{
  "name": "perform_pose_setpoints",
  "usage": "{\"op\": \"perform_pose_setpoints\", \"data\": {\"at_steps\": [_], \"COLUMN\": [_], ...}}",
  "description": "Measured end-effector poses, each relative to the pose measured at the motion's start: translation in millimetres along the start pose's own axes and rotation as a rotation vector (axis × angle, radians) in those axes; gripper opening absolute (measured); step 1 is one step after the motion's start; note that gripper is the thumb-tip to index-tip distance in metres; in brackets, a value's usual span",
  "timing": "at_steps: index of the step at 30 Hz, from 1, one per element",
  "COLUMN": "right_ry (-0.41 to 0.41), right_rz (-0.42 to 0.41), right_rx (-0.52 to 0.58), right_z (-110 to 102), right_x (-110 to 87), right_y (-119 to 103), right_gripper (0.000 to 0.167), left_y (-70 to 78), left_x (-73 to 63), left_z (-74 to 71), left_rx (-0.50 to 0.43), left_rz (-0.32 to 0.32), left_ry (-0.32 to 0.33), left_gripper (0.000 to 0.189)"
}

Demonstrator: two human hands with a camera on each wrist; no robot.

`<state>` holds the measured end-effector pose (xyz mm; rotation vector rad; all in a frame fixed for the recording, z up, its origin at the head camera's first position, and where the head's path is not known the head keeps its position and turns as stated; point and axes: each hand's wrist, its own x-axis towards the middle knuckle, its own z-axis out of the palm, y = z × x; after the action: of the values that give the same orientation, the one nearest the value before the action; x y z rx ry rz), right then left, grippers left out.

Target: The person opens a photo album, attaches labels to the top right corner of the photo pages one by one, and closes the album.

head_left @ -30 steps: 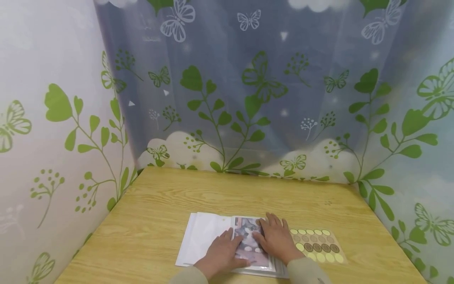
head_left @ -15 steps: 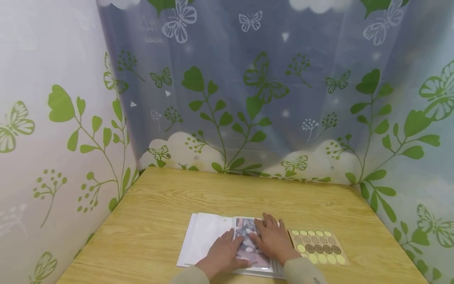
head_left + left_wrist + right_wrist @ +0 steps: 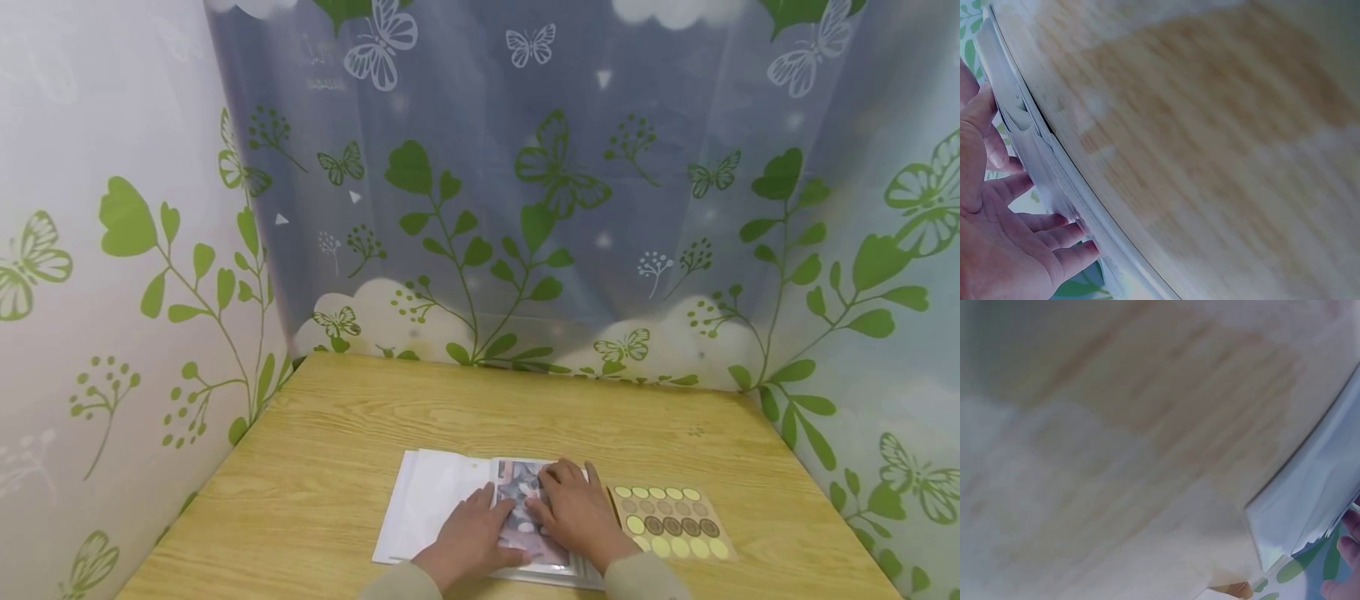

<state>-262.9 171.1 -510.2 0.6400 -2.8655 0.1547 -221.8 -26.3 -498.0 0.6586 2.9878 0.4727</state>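
Observation:
An open album (image 3: 431, 504) lies on the table, its left page blank white and its right page bearing a grey and pink picture (image 3: 516, 477). My left hand (image 3: 467, 533) rests on the picture's lower left side, fingers spread. Over the picture's right side lies my right hand (image 3: 581, 512), fingertips bent down onto the page near the top corner; what is under them is hidden. The left wrist view shows the left fingers (image 3: 1054, 234) against the album's page edges (image 3: 1047, 156). Only a few right fingertips (image 3: 1349, 550) show beside the album (image 3: 1304, 500) in the right wrist view.
Right of the album lies a sheet of round stickers (image 3: 671, 521), with yellow, tan and dark brown circles in rows. The wooden table (image 3: 420, 408) is bounded by patterned curtains (image 3: 480, 208) at the back and both sides.
My right hand has shifted slightly left over the picture, and its fingers have gone from fairly straight to more bent at the page's upper right. The left hand has stayed put.

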Motion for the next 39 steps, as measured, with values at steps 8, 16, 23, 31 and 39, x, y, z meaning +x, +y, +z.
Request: {"op": "perform_pose_setpoints", "data": {"at_steps": [8,16,23,31,39], "right_ry": [0.041,0.072,0.083,0.093,0.052], "right_rz": [-0.019,-0.016,0.007,0.037,0.09], "right_rx": [-0.017,-0.049,-0.018,0.002,0.01], "right_z": [2,3,0,1,-1], "right_x": [-6.5,-9.5,-11.6,-12.7,-10.7], "right_y": [4,8,10,13,15], "right_gripper": [0.056,0.058,0.054,0.046,0.043], "left_y": [-0.3,-1.8,-2.1,-2.0,-0.3], "left_x": [0.1,0.3,0.1,0.4,0.3], "left_z": [0.9,4.8,4.0,0.6,0.2], "left_rx": [-0.013,-0.009,-0.019,-0.008,-0.008], "left_rz": [-0.007,0.0,-0.012,-0.019,-0.012], "left_ry": [0.0,0.017,0.006,-0.025,-0.018], "left_gripper": [0.078,0.079,0.079,0.079,0.079]}}
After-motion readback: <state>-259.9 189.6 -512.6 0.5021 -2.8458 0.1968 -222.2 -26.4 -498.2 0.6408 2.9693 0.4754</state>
